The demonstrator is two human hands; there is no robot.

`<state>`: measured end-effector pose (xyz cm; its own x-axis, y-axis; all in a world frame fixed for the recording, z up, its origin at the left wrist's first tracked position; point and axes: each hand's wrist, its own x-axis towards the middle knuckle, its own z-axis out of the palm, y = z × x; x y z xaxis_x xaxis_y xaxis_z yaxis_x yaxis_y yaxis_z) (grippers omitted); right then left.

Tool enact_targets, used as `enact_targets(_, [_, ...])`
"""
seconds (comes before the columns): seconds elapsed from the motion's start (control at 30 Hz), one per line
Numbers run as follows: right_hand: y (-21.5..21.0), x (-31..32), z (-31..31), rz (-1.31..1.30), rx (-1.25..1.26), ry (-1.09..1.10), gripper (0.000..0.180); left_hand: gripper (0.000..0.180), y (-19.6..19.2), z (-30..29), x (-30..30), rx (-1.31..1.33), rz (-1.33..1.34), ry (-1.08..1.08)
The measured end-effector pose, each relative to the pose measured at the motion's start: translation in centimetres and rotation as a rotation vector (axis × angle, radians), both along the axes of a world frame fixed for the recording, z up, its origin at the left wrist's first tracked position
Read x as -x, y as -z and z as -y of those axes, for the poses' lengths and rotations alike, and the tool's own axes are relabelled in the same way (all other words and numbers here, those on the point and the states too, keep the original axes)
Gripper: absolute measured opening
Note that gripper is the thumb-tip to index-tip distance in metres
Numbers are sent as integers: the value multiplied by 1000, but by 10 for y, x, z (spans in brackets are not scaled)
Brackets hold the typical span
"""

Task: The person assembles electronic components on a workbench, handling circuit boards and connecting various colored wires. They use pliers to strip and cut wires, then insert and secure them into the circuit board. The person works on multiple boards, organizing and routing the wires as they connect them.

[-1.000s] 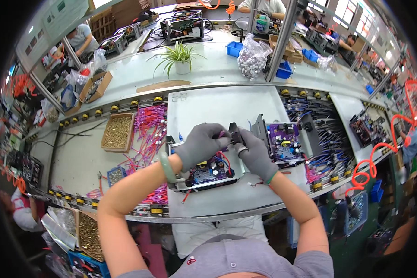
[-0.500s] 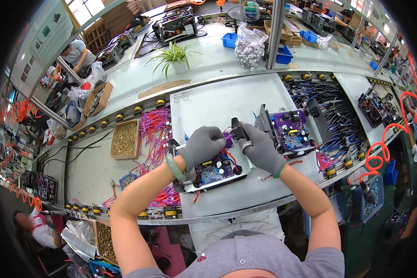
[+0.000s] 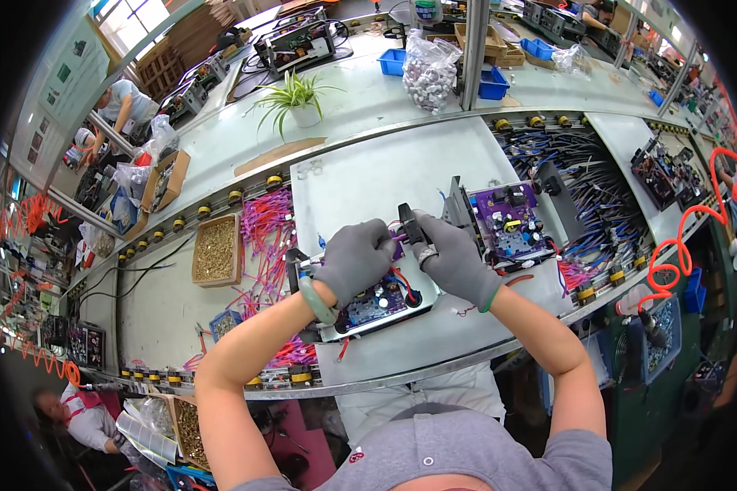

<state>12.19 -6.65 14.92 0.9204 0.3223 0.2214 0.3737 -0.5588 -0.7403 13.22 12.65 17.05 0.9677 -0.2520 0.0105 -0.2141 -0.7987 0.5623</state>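
Observation:
Both my hands wear grey gloves and meet above an open electronics unit with a purple circuit board [image 3: 377, 303] in a light metal casing. My left hand [image 3: 354, 260] is closed, its thumb and fingertips pinched at a thin purple wire. My right hand [image 3: 457, 258] grips a small black plastic part [image 3: 407, 219], held raised just right of the left fingertips. The fingers partly cover the join between wire and part. To the right stands a second unit with a purple circuit board [image 3: 508, 217] and dark upright plates, close to my right hand but not held.
Pink and purple wires [image 3: 266, 233] are heaped left of the units; black cables [image 3: 581, 180] lie at the right. A box of small brass-coloured parts [image 3: 217, 250] sits further left. An orange coiled hose [image 3: 671, 254] hangs at the right. A potted plant [image 3: 305, 113] stands behind.
The whole view has shifted slightly. My hands stay together over the same unit, and the black part in my right hand has tipped a little to the left.

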Motion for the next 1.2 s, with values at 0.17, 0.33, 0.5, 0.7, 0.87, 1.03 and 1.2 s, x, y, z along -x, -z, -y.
enact_targets(0.17, [4, -2, 2, 3, -22, -13, 39, 21, -5, -3, 1, 119, -197, -72])
enact_targets(0.33, [6, 0, 1, 45, -26, 6, 41, 20, -3, -5, 3, 85, -111, -41])
enact_targets(0.5, [1, 1, 0, -14, -13, 22, 43, 17, 2, -6, -1, 11, 23, 54])
enact_targets(0.7, [1, 1, 0, 8, -52, 10, 44, 14, 1, -6, 4, 68, 18, 18])
enact_targets(0.87, [7, -2, 3, 97, -97, -7, 41, 16, 0, -6, 4, 99, 19, -4])
enact_targets(1.03, [14, -2, 0, 119, -80, 9, 47, 14, 8, -7, 1, 73, 62, 38])
enact_targets(1.2, [8, 0, 0, 121, -1, 10, 49, 14, 5, 0, -14, -123, 185, 188])
